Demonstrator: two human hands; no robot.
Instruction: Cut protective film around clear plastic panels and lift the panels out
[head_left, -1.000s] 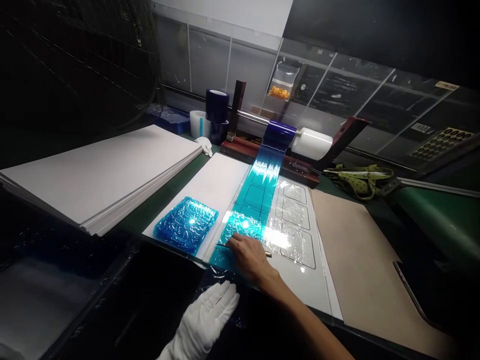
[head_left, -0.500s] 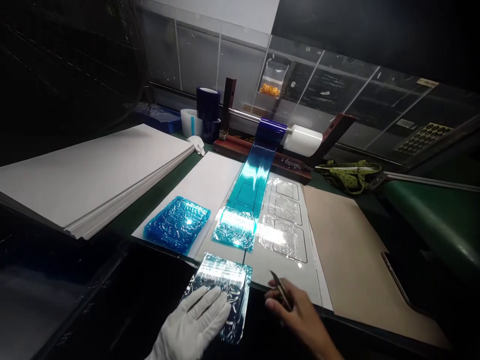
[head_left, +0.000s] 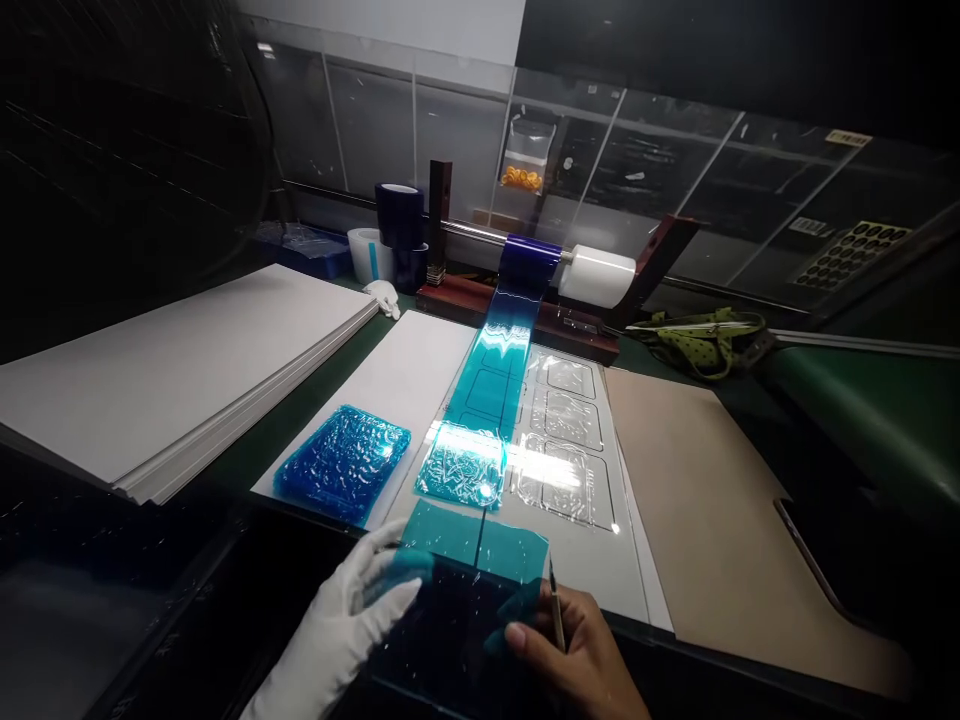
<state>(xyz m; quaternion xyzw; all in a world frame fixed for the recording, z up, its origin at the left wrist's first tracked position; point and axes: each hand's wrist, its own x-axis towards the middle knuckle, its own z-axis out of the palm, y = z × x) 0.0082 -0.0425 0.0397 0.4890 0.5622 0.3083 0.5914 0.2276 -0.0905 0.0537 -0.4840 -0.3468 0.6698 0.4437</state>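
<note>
A see-through blue film piece (head_left: 450, 630) is held up near the table's front edge. My left hand (head_left: 341, 615), in a white glove, grips its left side, fingers behind and thumb in front. My bare right hand (head_left: 577, 640) is at the film's right side, with fingertips showing blue through it. A slim pointed tool (head_left: 556, 605), like a craft knife, is in that hand with its tip up. Beyond lies a blue film strip (head_left: 491, 390) over a panel with outlined rectangles (head_left: 566, 420), its near end covering a wrinkled clear piece (head_left: 461, 465).
A stack of blue film-covered pieces (head_left: 345, 460) lies on white paper at left. Thick white sheets (head_left: 187, 370) are piled farther left. A wooden stand (head_left: 517, 325) carries the blue film roll (head_left: 529, 262) and a white roll (head_left: 600, 275). Brown card (head_left: 697, 500) lies right.
The shiny textured piece under my gloved palm is no longer seen that way; a smooth blue film piece now spans both hands. My right hand has moved against it, tool still held.
</note>
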